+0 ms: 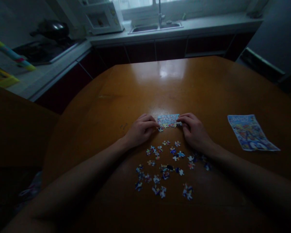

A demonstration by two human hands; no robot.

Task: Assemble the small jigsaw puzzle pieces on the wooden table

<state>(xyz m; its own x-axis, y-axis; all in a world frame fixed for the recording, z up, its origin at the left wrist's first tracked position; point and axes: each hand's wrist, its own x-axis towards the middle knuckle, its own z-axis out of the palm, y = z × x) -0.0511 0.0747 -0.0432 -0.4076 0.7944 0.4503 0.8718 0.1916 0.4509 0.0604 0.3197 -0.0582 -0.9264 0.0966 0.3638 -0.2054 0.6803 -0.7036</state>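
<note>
A partly joined jigsaw puzzle [168, 120] lies flat on the wooden table, with a straight top edge and an uneven lower edge. On its left side my left hand [141, 132] is closed, thumb and fingertips at a puzzle piece [160, 129] by the lower left corner. From the right, my right hand [195, 131] pinches at another puzzle piece [179, 124] along the right edge; its fingers partly cover that spot. Loose jigsaw pieces [156, 179] are scattered below the puzzle, between my forearms, and some lie in the shadow under my right wrist.
A creased picture sheet [251, 132] lies to the right on the table [135, 87]. Beyond the table are a counter with a sink [145, 29], a microwave [103, 17], and a stove carrying a dark wok [53, 29]. Yellow packaging [1, 77] sits at the left.
</note>
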